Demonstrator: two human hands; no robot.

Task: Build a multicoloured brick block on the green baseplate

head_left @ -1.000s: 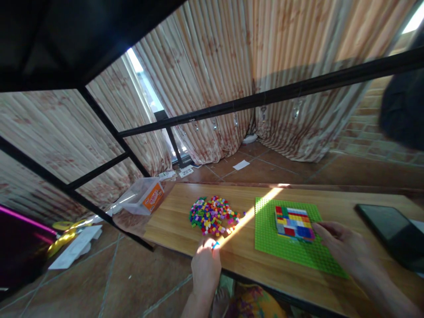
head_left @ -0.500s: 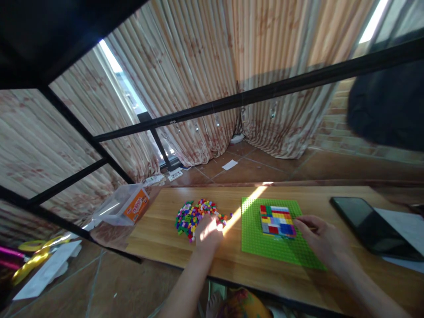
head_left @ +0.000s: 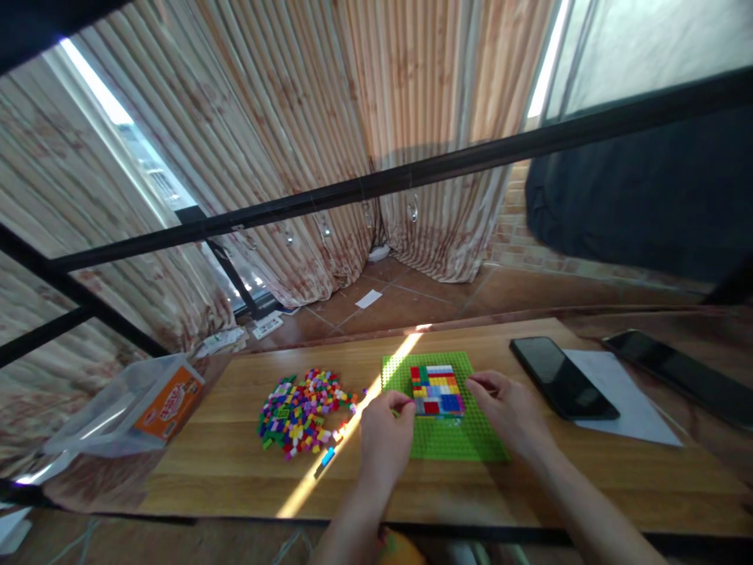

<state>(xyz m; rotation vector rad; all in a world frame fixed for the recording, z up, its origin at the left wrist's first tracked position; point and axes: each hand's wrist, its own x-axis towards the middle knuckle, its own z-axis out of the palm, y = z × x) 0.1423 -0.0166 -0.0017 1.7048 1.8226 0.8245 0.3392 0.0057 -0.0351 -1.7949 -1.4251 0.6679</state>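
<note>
1 green baseplate (head_left: 447, 439) | 1 brick panel (head_left: 437, 390) | left hand (head_left: 385, 439), right hand (head_left: 511, 412) pinching its edges | 2 phones (head_left: 562, 377)

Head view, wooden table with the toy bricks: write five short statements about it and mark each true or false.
1. The multicoloured block of small bricks sits on the flat green studded baseplate. True.
2. The loose pile of small coloured bricks lies to the right of the baseplate. False: it lies to its left.
3. The left hand is at the block's left edge, the right hand at its right edge. True.
4. A black phone lies face down on the pile. False: it lies partly on a white paper sheet, right of the baseplate.
5. The clear plastic box with the orange label stands on the baseplate. False: it is off the table's left end.
</note>
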